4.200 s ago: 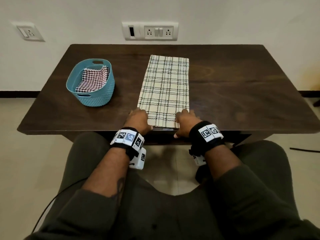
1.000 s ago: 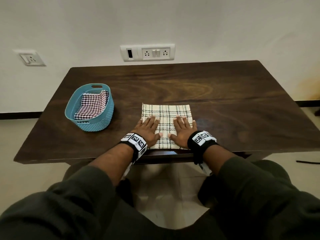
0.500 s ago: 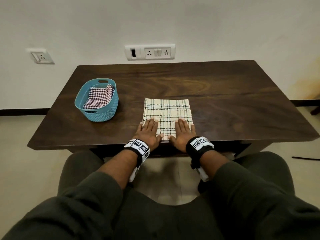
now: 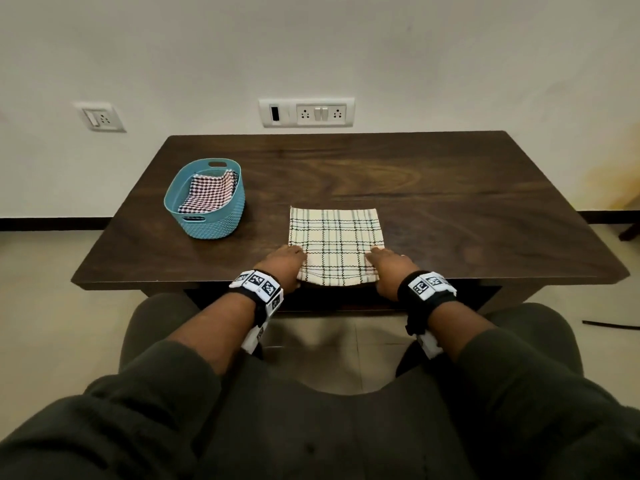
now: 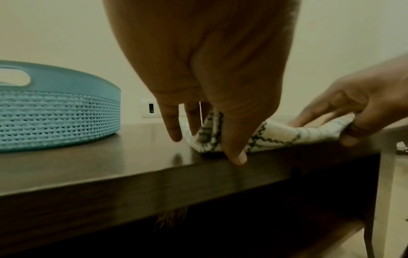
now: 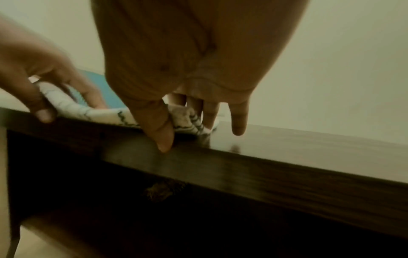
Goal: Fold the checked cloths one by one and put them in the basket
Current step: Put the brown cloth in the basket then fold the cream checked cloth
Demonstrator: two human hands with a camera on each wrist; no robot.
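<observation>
A cream cloth with dark checks [image 4: 335, 244] lies folded at the near edge of the dark wooden table [image 4: 450, 209]. My left hand [image 4: 282, 265] pinches its near left corner, thumb under and fingers on top; the left wrist view shows this corner of the cream cloth [image 5: 260, 137] lifted off the table. My right hand [image 4: 389, 268] pinches the near right corner of the cream cloth [image 6: 187, 120] the same way. A teal basket [image 4: 207, 223] stands at the left of the table and holds a folded red-and-white checked cloth [image 4: 207, 195].
The table's front edge [image 5: 198, 176] runs right under both hands. A socket panel [image 4: 306, 111] and a smaller socket [image 4: 100, 117] sit on the wall behind. My knees are below the table edge.
The long cloth has been folded in half toward me. My hands pressed flat on it a moment ago; now they have slid to its near corners and pinch them.
</observation>
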